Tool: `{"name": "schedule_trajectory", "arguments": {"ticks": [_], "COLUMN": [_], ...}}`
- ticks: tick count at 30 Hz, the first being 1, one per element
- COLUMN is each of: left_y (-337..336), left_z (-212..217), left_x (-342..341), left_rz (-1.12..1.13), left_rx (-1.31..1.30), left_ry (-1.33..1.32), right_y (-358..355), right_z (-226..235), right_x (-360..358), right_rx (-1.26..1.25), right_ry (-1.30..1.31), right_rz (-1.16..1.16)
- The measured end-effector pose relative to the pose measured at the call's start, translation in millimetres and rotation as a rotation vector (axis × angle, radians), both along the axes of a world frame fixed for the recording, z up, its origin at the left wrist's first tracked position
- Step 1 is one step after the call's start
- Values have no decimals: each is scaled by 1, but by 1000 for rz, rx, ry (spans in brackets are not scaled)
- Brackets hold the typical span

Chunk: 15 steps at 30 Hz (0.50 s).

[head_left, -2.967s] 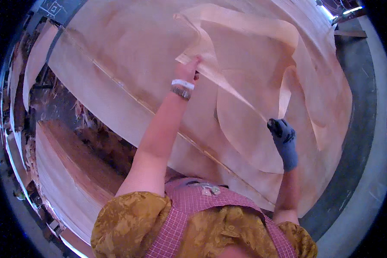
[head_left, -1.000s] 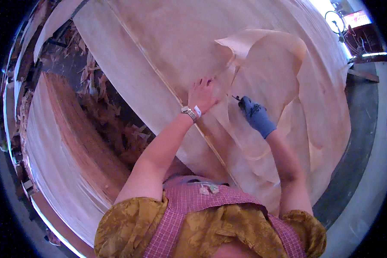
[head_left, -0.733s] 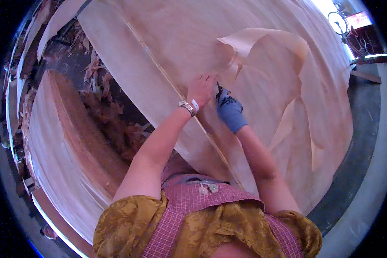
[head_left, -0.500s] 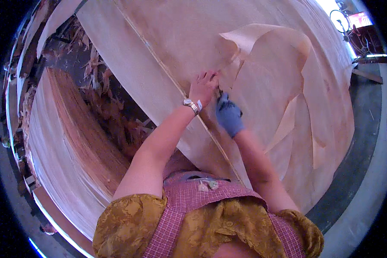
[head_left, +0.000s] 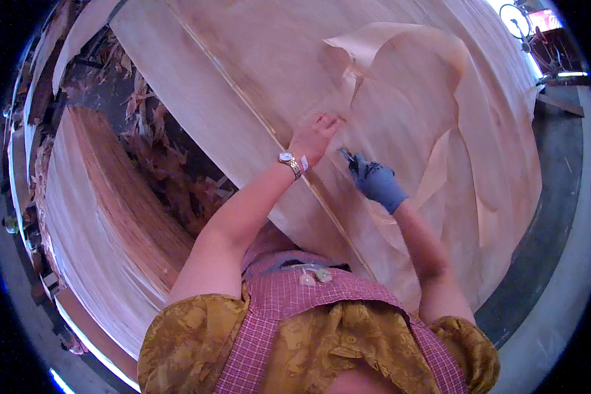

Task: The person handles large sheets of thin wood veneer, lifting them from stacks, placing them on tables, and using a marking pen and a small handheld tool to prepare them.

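A large thin sheet of wood veneer (head_left: 243, 39) lies spread under both hands. My bare left hand (head_left: 315, 136), with a watch (head_left: 286, 157) on its wrist, rests on it with bent fingers drawn together. Whether they pinch veneer is hidden. My right hand (head_left: 377, 184) wears a blue-grey glove with dark fingers and is closed round a small dark tool (head_left: 345, 154). The tool's tip points toward my left hand, a short gap away; its kind is too small to tell. Beyond the hands, a torn, curled veneer flap (head_left: 374, 43) stands up from the sheet.
A narrow pale strip (head_left: 243, 98) crosses the sheet diagonally, passing under my left wrist. Another veneer stack (head_left: 111, 190) with a rough reddish edge stands at the left. Veneer scraps (head_left: 157, 157) litter the gap between. A bicycle (head_left: 515, 23) is at the far right.
My right hand has moved right and toward me, away from my left hand, with the tool in it. The left hand's fingers have drawn together. The view has shifted slightly.
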<state>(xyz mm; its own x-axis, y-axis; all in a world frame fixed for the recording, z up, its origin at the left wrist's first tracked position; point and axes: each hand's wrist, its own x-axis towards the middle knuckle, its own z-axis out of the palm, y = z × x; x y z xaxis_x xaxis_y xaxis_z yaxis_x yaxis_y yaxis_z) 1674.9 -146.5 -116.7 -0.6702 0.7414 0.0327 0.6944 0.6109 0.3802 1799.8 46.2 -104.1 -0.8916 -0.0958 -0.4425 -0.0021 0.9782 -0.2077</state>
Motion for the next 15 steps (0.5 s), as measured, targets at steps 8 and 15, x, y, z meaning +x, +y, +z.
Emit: {"name": "schedule_trajectory", "arguments": {"ticks": [8,15], "left_y": [0,-8], "left_z": [2,7], "left_x": [2,-10], "left_rz": [34,109], "left_rx": [45,158], "left_ry": [88,43], "right_y": [41,-21], "right_z": [19,33], "right_x": [14,-41], "right_rx": [21,-909], "right_ry": [-22,112], "right_rz": [220,-539]}}
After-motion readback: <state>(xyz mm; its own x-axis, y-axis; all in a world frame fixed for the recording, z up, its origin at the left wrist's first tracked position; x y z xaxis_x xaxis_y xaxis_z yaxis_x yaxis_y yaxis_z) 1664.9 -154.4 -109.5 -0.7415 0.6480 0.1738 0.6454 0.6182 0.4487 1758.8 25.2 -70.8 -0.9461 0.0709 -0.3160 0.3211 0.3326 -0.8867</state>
